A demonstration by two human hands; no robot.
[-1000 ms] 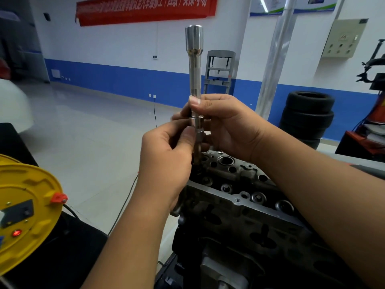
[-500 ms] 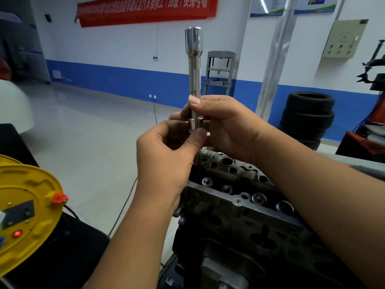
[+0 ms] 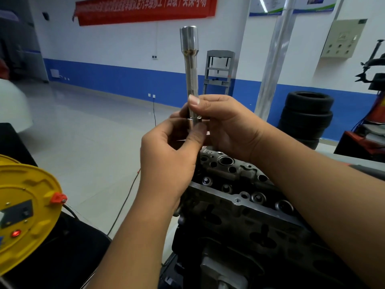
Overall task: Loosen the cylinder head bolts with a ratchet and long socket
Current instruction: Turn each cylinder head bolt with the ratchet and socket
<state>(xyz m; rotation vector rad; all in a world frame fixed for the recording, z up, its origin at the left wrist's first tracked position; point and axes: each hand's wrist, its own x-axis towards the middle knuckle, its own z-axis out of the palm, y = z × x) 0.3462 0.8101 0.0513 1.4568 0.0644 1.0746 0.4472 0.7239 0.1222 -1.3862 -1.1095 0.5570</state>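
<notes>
The long socket [image 3: 190, 65] stands upright at the middle of the view, its wide end at 12 o'clock and its lower end buried between both hands. The right hand [image 3: 227, 124] wraps its fingers around the shaft from 3 o'clock, thumb laid along it. The left hand [image 3: 168, 157], coming in from 7 o'clock, pinches a short metal piece [image 3: 192, 124] at the foot of the socket between thumb and fingertips; whether that piece is an adapter, a drive end or a small socket cannot be told, nor whether it is fully seated.

Directly below, toward 5 o'clock, sits the cylinder head [image 3: 239, 184] on its engine block, its top face showing round bores and recesses. No bolt head can be picked out with certainty, and the tool is held above the head, touching none of it. No ratchet handle is in sight.

So the work seems to be at the tool-assembly stage: the socket is in hand, but by my reading no bolt has been engaged. Left to do: finish joining the pieces, fit the ratchet, seat the socket on each bolt and break it loose.

Farther out, a yellow cable reel [image 3: 27, 205] lies at 8 o'clock, stacked tyres [image 3: 306, 115] at 3 o'clock, and a red banner [image 3: 145, 9] at 12 o'clock.
</notes>
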